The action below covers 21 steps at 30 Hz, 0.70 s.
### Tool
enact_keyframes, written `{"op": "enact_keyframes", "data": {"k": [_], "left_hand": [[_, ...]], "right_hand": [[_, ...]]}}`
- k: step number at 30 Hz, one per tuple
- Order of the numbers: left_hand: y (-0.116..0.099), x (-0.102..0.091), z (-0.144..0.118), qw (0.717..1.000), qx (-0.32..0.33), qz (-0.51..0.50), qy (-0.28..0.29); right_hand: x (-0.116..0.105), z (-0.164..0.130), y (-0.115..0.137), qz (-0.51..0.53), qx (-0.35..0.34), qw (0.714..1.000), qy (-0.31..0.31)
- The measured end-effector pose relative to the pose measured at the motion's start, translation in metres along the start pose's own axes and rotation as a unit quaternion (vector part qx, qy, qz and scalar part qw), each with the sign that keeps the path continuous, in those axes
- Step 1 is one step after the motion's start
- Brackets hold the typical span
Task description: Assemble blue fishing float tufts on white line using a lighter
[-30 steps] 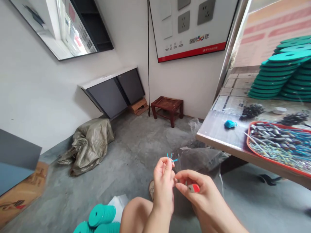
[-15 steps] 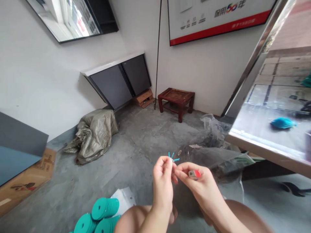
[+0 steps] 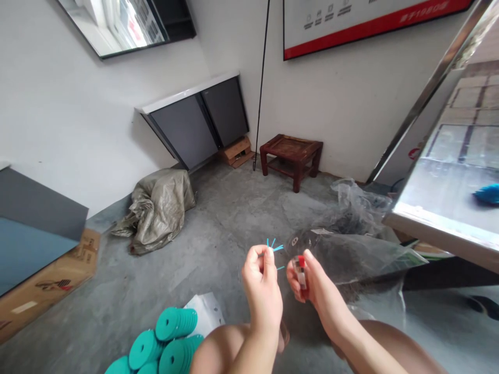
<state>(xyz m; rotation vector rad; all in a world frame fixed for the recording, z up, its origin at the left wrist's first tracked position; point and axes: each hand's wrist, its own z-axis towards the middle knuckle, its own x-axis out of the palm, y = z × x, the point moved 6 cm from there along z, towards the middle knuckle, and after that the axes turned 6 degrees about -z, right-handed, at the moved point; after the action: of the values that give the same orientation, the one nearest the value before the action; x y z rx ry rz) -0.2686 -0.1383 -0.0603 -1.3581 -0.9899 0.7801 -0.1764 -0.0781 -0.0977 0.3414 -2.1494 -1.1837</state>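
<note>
The left hand [image 3: 262,275] pinches a small bundle of blue strands [image 3: 273,245] between thumb and fingertips; the strand ends fan out above the fingers. The right hand [image 3: 307,280], just beside it, grips a red lighter [image 3: 300,270] in closed fingers. Both are above the knees. Teal discs [image 3: 163,343] lie on the floor [image 3: 218,228] at lower left.
</note>
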Motion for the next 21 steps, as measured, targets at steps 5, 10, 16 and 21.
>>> {"op": "enact_keyframes", "data": {"k": [5,10,16,21], "left_hand": [[-0.0029,0.0035,0.0,0.999,0.023,0.028,0.033],[-0.0017,0.004,0.0002,0.998,0.027,0.039,0.036],[-0.0001,0.0051,0.0004,0.997,0.024,0.056,0.044],[-0.0037,0.0066,0.0001,0.995,0.036,0.077,0.055]], "right_hand": [[0.004,0.0008,-0.0048,-0.058,-0.031,0.998,-0.018],[0.0098,0.0032,-0.0037,-0.111,-0.061,0.992,0.013],[0.0079,0.0073,-0.0048,-0.128,-0.069,0.989,0.017],[0.0066,0.0082,-0.0053,-0.15,-0.074,0.986,0.014]]}}
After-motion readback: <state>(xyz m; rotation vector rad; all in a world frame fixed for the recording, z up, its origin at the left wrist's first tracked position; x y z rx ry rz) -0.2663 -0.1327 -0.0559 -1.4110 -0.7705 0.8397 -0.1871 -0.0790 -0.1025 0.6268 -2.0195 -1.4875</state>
